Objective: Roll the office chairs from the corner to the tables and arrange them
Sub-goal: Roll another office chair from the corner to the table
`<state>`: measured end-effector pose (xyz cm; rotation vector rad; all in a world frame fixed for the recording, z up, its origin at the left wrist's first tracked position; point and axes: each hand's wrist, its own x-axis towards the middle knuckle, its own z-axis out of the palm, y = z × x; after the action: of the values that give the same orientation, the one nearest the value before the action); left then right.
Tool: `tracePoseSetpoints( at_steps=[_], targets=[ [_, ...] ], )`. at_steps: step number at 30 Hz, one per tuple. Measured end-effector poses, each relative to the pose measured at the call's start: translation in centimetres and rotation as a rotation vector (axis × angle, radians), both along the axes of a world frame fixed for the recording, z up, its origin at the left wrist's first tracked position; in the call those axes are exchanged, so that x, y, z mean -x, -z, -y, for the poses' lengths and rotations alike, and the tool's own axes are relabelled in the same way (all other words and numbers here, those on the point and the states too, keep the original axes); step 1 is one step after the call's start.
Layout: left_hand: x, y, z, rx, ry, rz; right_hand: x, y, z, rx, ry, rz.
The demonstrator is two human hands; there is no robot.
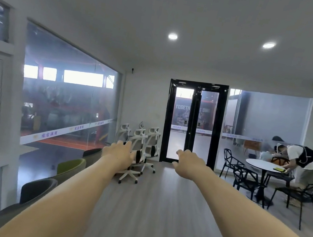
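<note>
Both arms are stretching forward over the wood-look floor (156, 211), holding nothing. The left hand (119, 153) is showing its back with fingers relaxed and slightly spread; the right hand (189, 163) is likewise released, fingers loosely extended. The white office chairs (142, 147) are clustering in the far corner at about 11 o'clock, well apart from the hands, just left of the black-framed glass doors (193, 122) at 12 o'clock. At 2 o'clock a round white tabletop (264, 164) is standing among black wire-frame chairs (245, 176), and a person (301, 161) is bending over it.
</note>
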<state>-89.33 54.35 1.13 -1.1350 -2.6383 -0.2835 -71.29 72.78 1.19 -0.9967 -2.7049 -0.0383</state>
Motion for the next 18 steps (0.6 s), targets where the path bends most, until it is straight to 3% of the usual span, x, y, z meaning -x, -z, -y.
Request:
tracePoseSetpoints(
  at_steps=[8,18],
  targets=[
    [15.7,-1.1,-22.7,0.041,0.099,-0.009,15.6,-1.6,-19.5,0.007,0.024,-0.039],
    [32.8,3.6,-52.9,0.054,0.173,0.006,31.9,3.8,-49.8,0.033,0.074,-0.017]
  ],
)
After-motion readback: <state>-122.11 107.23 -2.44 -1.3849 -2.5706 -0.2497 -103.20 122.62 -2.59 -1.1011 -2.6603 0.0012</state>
